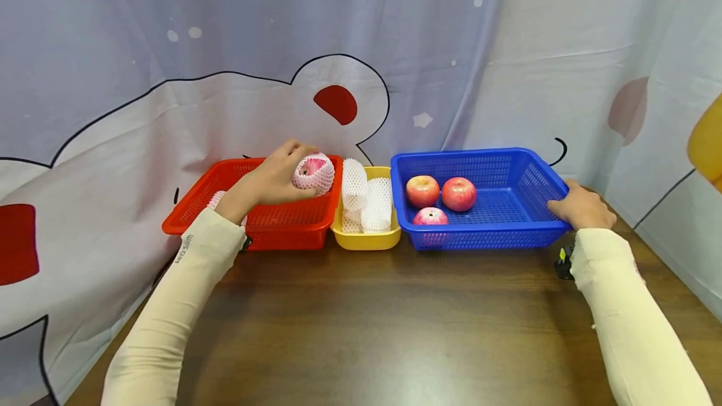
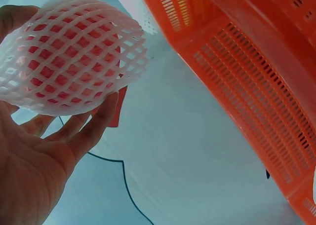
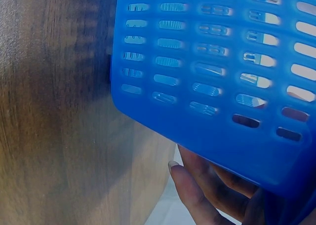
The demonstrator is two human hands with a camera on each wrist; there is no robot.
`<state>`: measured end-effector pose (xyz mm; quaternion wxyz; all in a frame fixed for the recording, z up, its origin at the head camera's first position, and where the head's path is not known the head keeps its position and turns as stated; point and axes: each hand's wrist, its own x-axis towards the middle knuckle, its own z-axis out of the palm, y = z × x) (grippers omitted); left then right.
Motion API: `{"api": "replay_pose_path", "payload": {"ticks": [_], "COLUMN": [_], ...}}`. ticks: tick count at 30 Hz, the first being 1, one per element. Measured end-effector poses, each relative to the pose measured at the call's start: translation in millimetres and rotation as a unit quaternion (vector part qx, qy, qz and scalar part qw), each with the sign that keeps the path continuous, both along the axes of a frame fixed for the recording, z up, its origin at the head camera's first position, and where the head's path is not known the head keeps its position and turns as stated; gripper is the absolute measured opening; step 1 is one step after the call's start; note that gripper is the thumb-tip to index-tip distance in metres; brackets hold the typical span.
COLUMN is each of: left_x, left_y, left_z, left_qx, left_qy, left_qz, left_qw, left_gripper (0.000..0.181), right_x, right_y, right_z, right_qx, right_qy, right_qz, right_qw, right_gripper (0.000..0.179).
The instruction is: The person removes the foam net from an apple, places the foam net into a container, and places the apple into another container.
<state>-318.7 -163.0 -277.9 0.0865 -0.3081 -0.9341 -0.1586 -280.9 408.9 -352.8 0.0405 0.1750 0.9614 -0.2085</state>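
Observation:
My left hand holds an apple in a white foam net over the right part of the red basket. Thumb and fingers curve round the net in the left wrist view, where red apple skin shows through the mesh. Another netted fruit lies at the left of that basket, partly hidden by my forearm. On the far side, my right hand grips the right rim of the blue basket, with the thumb over the edge and fingers curled at its outside. Several bare apples sit in the blue basket's left part.
Between the two baskets stands a small yellow basket with several white foam nets. All three are on a brown wooden table. A patterned curtain hangs close behind them. A small black object is below my right wrist.

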Motion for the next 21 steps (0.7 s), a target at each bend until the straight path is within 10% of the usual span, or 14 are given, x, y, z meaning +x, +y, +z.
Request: {"api": "replay_pose_path", "payload": {"ticks": [21], "left_x": [29.5], "left_y": [28.9], "left_z": [-9.5], "left_qx": [0.007], "left_qy": [0.001], "left_qz": [-0.088], "left_qw": [0.9961], "left_gripper": [0.070], "right_x": [3.2], "right_y": [-2], "right_z": [4.1], "right_qx": [0.000], "right_qy": [0.002], "right_qz": [0.009], "right_qw": [1.0000], "right_gripper": [0.083]}}
